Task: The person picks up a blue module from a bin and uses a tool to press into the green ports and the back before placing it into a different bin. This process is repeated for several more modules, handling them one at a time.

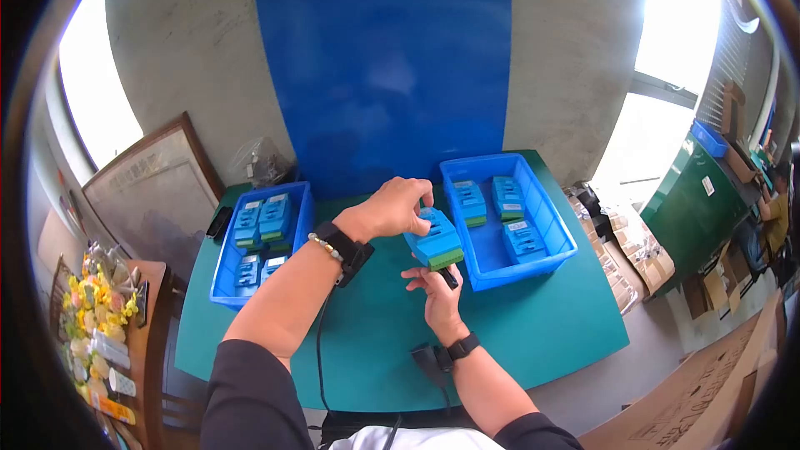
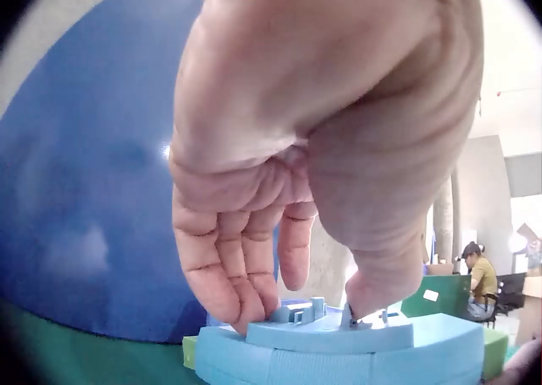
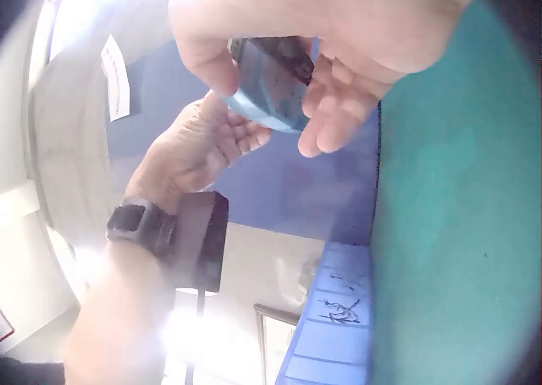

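My left hand [image 1: 392,207] pinches a blue module [image 1: 435,237] from above, between thumb and fingertips. Its casing has a row of green terminals [image 1: 446,260] along the near edge, and it is held up over the table between two bins. Under that edge, my right hand [image 1: 439,300] grips a small black piece [image 1: 451,278] between thumb and fingers. In the right wrist view the black piece [image 3: 292,56] overlaps the module's underside [image 3: 269,97]; I cannot tell whether it is separate from the module.
A blue bin [image 1: 533,269] on the right holds three similar modules; another bin [image 1: 219,283] on the left holds several. Both stand on the green table [image 1: 533,333]. A black cable [image 1: 320,350] hangs from my left wrist. Behind the table stands a blue panel [image 1: 383,50].
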The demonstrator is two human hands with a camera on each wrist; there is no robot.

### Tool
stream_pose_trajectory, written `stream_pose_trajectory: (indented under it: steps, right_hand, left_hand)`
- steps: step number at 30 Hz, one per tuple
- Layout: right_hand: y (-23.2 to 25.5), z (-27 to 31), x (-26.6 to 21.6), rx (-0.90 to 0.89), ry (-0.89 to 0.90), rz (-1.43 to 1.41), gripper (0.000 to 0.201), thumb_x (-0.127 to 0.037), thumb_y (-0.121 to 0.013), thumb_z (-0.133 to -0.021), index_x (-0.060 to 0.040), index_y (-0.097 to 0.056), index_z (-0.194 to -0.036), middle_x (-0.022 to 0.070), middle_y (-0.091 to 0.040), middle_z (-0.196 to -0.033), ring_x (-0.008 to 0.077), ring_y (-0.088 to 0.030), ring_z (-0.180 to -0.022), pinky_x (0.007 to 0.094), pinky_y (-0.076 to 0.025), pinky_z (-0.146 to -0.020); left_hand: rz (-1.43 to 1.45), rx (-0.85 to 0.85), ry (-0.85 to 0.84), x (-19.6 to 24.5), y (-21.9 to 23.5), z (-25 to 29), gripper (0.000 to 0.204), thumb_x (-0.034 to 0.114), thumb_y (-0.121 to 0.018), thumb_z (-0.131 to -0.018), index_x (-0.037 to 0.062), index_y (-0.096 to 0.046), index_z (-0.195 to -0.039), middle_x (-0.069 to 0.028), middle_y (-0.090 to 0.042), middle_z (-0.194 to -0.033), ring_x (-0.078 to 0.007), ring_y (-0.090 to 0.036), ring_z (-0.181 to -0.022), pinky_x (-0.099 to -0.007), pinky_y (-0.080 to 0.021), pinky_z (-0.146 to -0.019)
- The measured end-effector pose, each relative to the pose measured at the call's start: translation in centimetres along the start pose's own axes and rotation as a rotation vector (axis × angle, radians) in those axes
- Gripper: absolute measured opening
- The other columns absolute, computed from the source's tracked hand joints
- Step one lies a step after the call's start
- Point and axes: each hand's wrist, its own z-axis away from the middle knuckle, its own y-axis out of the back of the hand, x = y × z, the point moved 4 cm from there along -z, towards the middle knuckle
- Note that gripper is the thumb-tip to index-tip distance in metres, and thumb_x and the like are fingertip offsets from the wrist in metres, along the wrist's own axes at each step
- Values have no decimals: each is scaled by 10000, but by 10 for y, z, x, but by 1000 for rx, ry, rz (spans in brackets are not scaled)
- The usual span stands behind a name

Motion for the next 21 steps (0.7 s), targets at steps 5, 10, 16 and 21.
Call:
stream_pose_trajectory:
  steps: [5, 10, 16, 21]
  right_hand:
    - [-20, 6, -6, -113, -77, -56, 351, -186, -529, -899, 11, -480, -1185, 134, -578, -1137, 294, -661, -890, 348, -545, -688]
    - [-20, 4, -7, 40, -104, 53, 333, -308, -504, -953, 7, -546, -1053, 99, -643, -935, 250, -678, -760, 325, -551, -635]
    - [-17, 3, -1, 47, -136, -10, 334, -305, -517, -950, 10, -561, -1052, 102, -651, -924, 211, -671, -725, 294, -538, -601]
    - [-24, 7, 5, -50, -137, 220, 323, -298, -524, -957, 11, -577, -1033, 90, -645, -890, 186, -655, -682, 262, -510, -555]
  left_hand:
    - [245, 93, 94, -37, -6, 25, 392, 154, -753, -646, 12, -622, -987, -155, -659, -867, -265, -650, -792, -352, -515, -719]
    - [611, 321, 130, -51, -19, 57, 425, 167, -764, -716, -7, -595, -1066, -132, -650, -923, -228, -637, -863, -350, -516, -775]
    - [1677, 493, 405, -78, -79, 100, 555, 337, -667, -864, -32, -463, -1225, -150, -577, -1138, -225, -585, -1002, -362, -473, -905]
    - [1988, 302, 249, -78, -114, 107, 485, 352, -591, -919, -19, -498, -1216, -142, -593, -1168, -250, -587, -1054, -382, -483, -903]
